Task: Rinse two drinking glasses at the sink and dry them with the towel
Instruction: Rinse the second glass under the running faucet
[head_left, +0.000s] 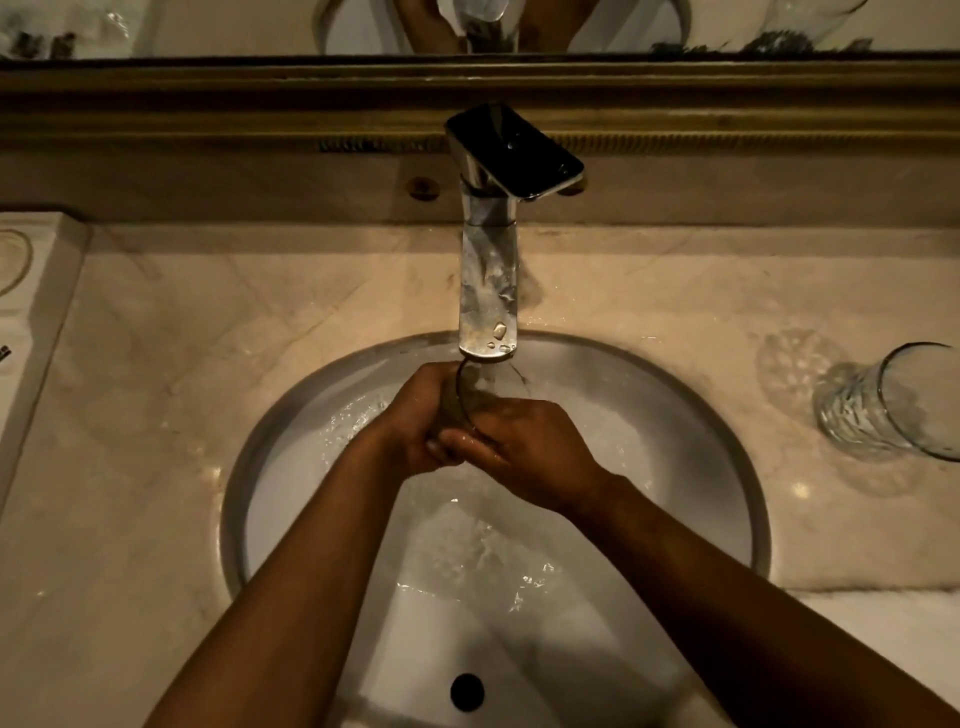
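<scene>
While both hands (467, 436) hold glass (488, 387), no writing.

The scene is dim and warm-toned, with an amber cast over the veined beige marble counter (156, 415). The white oval sink basin (675, 467) is the brightest area, lit from above; both forearms and hands read as dark, nearly silhouetted shapes against it. Small glints sparkle on the running water below the fingers and on the droplets clinging to the tall chrome tap (488, 291) just beyond the fingertips. The tap throws a soft shadow to its right. Wide-angle distortion bends the dark gilt mirror frame (208, 104) and stretches the clear patterned glass (883, 405) far right of the fingers. Fine detail is soft and noisy.
</scene>
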